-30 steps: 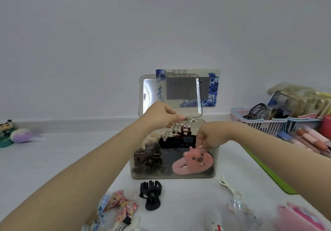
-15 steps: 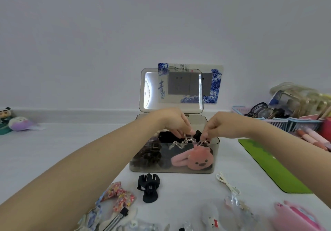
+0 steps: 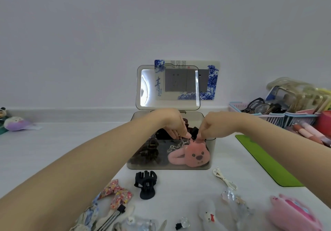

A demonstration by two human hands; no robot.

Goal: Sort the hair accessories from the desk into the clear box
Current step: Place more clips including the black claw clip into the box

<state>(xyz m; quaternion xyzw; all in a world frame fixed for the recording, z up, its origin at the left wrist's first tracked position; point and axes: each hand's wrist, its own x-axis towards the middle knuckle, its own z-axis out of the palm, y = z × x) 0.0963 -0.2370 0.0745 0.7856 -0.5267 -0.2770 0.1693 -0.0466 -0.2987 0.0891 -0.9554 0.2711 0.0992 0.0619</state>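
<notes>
Over the clear box (image 3: 210,152), we find both hands working at the front rim. Left hand (image 3: 172,123) and right hand (image 3: 217,126) each pinch one end of a silver metal clip (image 3: 177,145), grip closed on it, apparently to lower it level into the free pocket above the pink plush clip (image 3: 194,155). Dark claw clips (image 3: 146,152) fill the box's left side, so room inside is tight there. Behind the box, its lid (image 3: 168,87) stands upright, leaving the opening clear from above. Before the box, on the tabletop (image 3: 188,182), a black claw clip (image 3: 146,184), floral bows (image 3: 117,193) and a white cord (image 3: 224,179) lie unsorted, well apart from the rim; we judge sorting part done.
</notes>
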